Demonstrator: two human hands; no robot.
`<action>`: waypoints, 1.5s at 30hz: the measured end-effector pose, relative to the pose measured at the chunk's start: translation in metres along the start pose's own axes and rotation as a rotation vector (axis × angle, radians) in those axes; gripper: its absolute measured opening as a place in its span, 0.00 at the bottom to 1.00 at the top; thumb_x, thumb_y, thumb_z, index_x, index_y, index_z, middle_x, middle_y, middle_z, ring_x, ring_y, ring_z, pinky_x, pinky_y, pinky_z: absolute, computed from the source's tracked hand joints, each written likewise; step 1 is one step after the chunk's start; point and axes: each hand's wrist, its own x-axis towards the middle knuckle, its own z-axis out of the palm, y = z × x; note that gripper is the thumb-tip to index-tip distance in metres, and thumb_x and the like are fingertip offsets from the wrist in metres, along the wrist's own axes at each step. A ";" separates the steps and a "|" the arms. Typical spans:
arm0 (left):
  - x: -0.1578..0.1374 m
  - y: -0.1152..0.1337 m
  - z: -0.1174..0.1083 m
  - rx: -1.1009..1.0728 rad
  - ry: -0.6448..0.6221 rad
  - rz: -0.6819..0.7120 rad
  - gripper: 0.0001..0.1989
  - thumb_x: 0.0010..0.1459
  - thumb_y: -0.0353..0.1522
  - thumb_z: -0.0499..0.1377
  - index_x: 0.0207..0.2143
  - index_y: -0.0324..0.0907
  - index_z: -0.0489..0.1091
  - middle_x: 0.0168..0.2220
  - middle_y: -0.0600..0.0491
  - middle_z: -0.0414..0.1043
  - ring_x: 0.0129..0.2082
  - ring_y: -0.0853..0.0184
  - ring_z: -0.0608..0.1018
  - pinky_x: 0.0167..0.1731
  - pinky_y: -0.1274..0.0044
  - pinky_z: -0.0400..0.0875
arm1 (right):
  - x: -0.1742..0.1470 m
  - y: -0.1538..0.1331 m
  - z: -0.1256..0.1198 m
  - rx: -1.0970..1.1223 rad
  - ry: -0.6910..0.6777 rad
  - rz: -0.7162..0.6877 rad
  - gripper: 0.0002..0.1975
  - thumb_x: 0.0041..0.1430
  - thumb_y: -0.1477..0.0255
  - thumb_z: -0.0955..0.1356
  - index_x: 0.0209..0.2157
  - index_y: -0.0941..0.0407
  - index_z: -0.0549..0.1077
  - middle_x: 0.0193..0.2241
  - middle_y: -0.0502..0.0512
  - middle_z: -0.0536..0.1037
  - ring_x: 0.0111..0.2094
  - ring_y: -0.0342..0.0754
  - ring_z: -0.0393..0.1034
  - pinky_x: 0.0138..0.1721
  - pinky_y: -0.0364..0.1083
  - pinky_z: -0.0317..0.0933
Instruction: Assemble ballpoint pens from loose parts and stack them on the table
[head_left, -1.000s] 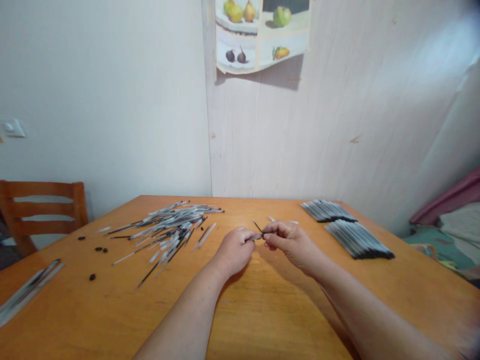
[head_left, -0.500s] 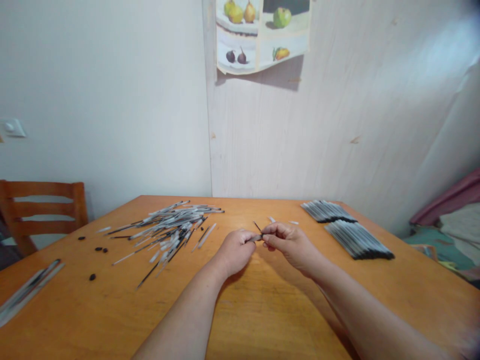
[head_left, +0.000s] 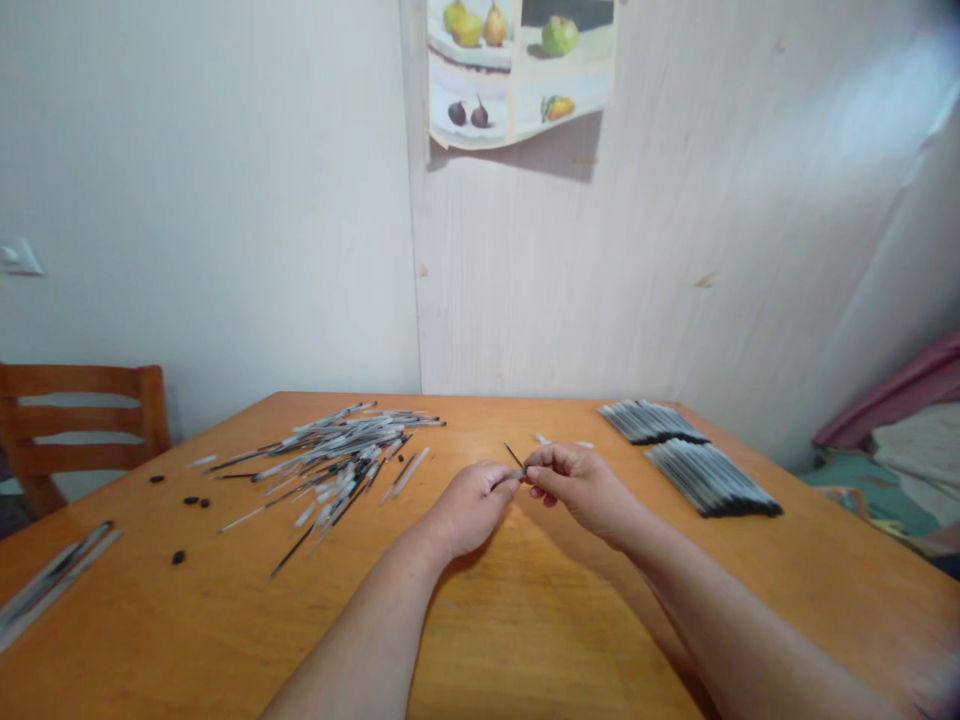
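My left hand (head_left: pixel 480 505) and my right hand (head_left: pixel 568 480) meet over the middle of the table, both closed in a pinch. Between their fingertips is a pen, mostly covered by the fingers. A thin dark stick like a pen refill (head_left: pixel 514 455) slants up and left out of the pinch. Left of my hands lies a loose pile of pen parts (head_left: pixel 337 450), with clear barrels, dark refills and white pieces crossing one another. To the right, black-ended clear pens are laid side by side in two rows, a farther row (head_left: pixel 652 422) and a nearer row (head_left: pixel 709 478).
Several small black pieces (head_left: pixel 178 557) are scattered on the wooden table (head_left: pixel 480 640) at the left. A few long pen parts (head_left: pixel 56 585) lie by the left edge. Small white pieces (head_left: pixel 541 438) sit behind my right hand. A chair (head_left: pixel 82 420) stands beyond the left edge.
The view has shifted slightly. Both hands stay together in the same place, and the grey part that showed at my left fingertips is now more covered.
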 end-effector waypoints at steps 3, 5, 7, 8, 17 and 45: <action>0.000 -0.003 0.001 0.077 0.003 0.021 0.16 0.62 0.38 0.50 0.35 0.40 0.74 0.33 0.51 0.74 0.36 0.65 0.72 0.38 0.76 0.65 | 0.000 0.004 0.000 -0.080 -0.010 0.020 0.10 0.59 0.65 0.65 0.32 0.57 0.70 0.24 0.50 0.73 0.24 0.42 0.66 0.25 0.42 0.59; 0.000 -0.004 0.002 0.120 0.008 0.032 0.15 0.63 0.37 0.49 0.33 0.41 0.74 0.33 0.51 0.73 0.35 0.66 0.72 0.37 0.76 0.64 | 0.000 0.006 0.000 -0.189 0.001 0.010 0.11 0.61 0.64 0.64 0.31 0.57 0.69 0.23 0.50 0.72 0.23 0.43 0.65 0.24 0.42 0.57; 0.000 -0.004 0.002 0.156 0.021 0.042 0.14 0.63 0.36 0.49 0.32 0.41 0.73 0.32 0.51 0.73 0.35 0.66 0.72 0.36 0.77 0.64 | 0.000 0.007 0.001 -0.304 0.030 -0.027 0.13 0.62 0.63 0.63 0.28 0.56 0.68 0.22 0.50 0.72 0.23 0.43 0.64 0.25 0.42 0.56; 0.000 -0.003 0.003 0.169 0.026 0.048 0.14 0.63 0.36 0.50 0.32 0.40 0.72 0.32 0.51 0.72 0.35 0.66 0.72 0.36 0.77 0.63 | -0.001 0.007 0.002 -0.355 0.045 -0.049 0.14 0.63 0.62 0.62 0.27 0.56 0.67 0.21 0.50 0.71 0.23 0.43 0.64 0.25 0.43 0.55; 0.000 -0.001 0.003 0.119 0.016 0.035 0.14 0.63 0.36 0.51 0.35 0.40 0.75 0.34 0.51 0.75 0.36 0.66 0.73 0.38 0.76 0.64 | 0.000 0.010 0.001 -0.364 0.065 -0.111 0.22 0.68 0.58 0.55 0.27 0.55 0.67 0.23 0.51 0.70 0.25 0.44 0.64 0.28 0.44 0.54; 0.000 -0.003 0.003 0.159 0.009 0.060 0.14 0.63 0.35 0.51 0.36 0.41 0.75 0.33 0.51 0.73 0.36 0.66 0.73 0.36 0.76 0.63 | -0.002 0.007 0.000 -0.448 0.057 -0.159 0.16 0.66 0.61 0.60 0.27 0.55 0.66 0.23 0.49 0.69 0.26 0.44 0.63 0.28 0.44 0.53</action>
